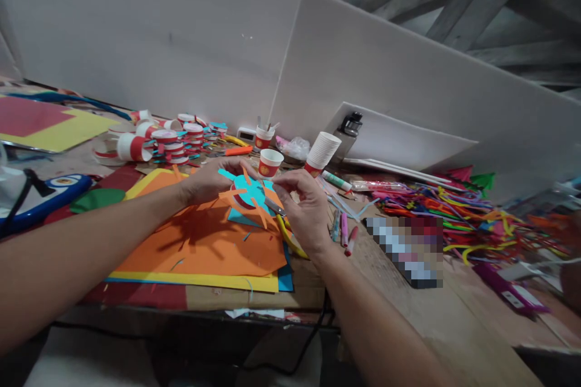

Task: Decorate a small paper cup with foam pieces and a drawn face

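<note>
A paper-cup craft [250, 192] with a turquoise disc on top and orange and turquoise paper strips sticking outward is held over the stacked paper. My left hand [218, 178] is closed on its far left side, fingers partly hidden behind the strips. On the right, my right hand [302, 199] pinches at a turquoise strip on the craft's edge, thumb and forefinger together. A grey, metal-looking piece [276, 207] shows beneath those fingers; I cannot tell whether it is held. Close by lies a curved yellow thing [290, 237]. Under the craft is orange paper [218, 254] with cut scraps.
Behind my hands stand a paper cup [271, 162], a cup stack [324, 151] and a bottle [348, 136]. Several red-and-white cup pieces [172, 145] pile up at left. Markers [345, 231] and colourful pipe cleaners [436, 199] lie right. A white board [204, 42] closes off the back.
</note>
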Demonstrator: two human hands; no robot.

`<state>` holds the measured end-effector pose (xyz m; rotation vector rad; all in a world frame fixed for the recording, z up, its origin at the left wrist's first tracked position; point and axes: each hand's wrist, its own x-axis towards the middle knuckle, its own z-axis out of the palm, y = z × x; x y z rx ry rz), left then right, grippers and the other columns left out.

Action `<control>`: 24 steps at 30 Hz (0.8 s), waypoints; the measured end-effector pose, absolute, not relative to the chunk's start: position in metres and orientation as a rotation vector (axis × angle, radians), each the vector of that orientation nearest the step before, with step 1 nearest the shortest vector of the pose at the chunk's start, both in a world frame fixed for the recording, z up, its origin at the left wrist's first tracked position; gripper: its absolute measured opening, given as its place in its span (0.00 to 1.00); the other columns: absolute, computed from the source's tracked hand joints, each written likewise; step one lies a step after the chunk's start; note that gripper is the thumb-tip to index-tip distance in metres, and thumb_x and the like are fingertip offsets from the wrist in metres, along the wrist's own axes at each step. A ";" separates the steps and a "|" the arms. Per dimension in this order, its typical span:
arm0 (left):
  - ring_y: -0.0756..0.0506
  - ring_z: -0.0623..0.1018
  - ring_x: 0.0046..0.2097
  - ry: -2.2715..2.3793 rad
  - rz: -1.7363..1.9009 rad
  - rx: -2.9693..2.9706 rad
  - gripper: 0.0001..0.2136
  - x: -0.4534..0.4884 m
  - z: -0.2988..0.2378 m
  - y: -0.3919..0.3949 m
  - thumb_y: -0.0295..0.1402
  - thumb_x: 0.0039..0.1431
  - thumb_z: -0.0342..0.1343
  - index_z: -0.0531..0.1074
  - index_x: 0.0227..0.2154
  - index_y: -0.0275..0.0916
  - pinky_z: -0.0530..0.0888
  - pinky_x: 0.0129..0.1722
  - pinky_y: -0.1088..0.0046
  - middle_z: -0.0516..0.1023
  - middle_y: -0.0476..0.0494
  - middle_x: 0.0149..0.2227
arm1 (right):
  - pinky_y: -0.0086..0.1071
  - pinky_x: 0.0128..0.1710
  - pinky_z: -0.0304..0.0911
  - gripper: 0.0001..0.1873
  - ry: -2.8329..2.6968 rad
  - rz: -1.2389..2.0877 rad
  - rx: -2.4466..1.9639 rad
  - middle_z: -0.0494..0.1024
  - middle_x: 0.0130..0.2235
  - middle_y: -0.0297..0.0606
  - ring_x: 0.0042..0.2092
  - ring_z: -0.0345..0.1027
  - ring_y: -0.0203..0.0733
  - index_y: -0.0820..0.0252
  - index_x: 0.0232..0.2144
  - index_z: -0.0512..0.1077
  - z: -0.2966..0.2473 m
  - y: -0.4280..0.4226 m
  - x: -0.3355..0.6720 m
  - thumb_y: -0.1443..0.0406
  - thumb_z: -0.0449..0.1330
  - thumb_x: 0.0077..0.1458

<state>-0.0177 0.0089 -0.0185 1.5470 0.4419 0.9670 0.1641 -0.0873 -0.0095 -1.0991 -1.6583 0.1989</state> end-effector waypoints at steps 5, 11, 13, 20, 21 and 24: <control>0.42 0.79 0.35 0.413 0.956 1.496 0.14 -0.018 -0.025 0.012 0.33 0.34 0.70 0.79 0.28 0.37 0.76 0.33 0.68 0.81 0.40 0.34 | 0.35 0.42 0.66 0.04 -1.726 0.051 -1.065 0.76 0.37 0.37 0.40 0.69 0.39 0.54 0.33 0.75 -0.011 -0.087 0.163 0.67 0.60 0.56; 0.47 0.78 0.32 0.368 0.942 1.464 0.11 -0.019 -0.028 0.013 0.29 0.42 0.68 0.78 0.31 0.35 0.75 0.34 0.73 0.81 0.43 0.34 | 0.36 0.42 0.66 0.06 -1.788 -0.038 -0.966 0.76 0.36 0.36 0.41 0.69 0.39 0.54 0.34 0.75 -0.015 -0.083 0.165 0.70 0.61 0.55; 0.48 0.78 0.30 0.333 0.959 1.425 0.10 -0.018 -0.027 0.012 0.29 0.42 0.68 0.76 0.29 0.34 0.74 0.31 0.75 0.81 0.44 0.31 | 0.36 0.43 0.65 0.06 -1.794 -0.040 -0.946 0.76 0.36 0.36 0.41 0.69 0.39 0.54 0.34 0.75 -0.015 -0.083 0.165 0.70 0.60 0.56; 0.49 0.77 0.29 0.324 0.946 1.426 0.12 -0.018 -0.027 0.013 0.27 0.41 0.69 0.75 0.29 0.33 0.74 0.30 0.75 0.80 0.43 0.30 | 0.36 0.42 0.65 0.06 -1.787 0.017 -0.936 0.75 0.37 0.36 0.41 0.69 0.39 0.53 0.35 0.76 -0.017 -0.082 0.166 0.69 0.61 0.55; 0.49 0.77 0.29 0.326 0.946 1.431 0.12 -0.018 -0.027 0.013 0.27 0.40 0.69 0.74 0.29 0.33 0.74 0.31 0.75 0.80 0.44 0.30 | 0.36 0.42 0.65 0.06 -1.791 0.021 -0.937 0.75 0.37 0.36 0.41 0.69 0.39 0.53 0.35 0.76 -0.017 -0.082 0.166 0.70 0.61 0.55; 0.49 0.77 0.29 0.318 0.959 1.407 0.12 -0.018 -0.025 0.012 0.27 0.39 0.70 0.74 0.28 0.33 0.74 0.30 0.75 0.80 0.44 0.30 | 0.35 0.42 0.64 0.07 -1.806 0.020 -0.925 0.75 0.37 0.35 0.42 0.68 0.39 0.53 0.34 0.76 -0.017 -0.083 0.166 0.70 0.61 0.55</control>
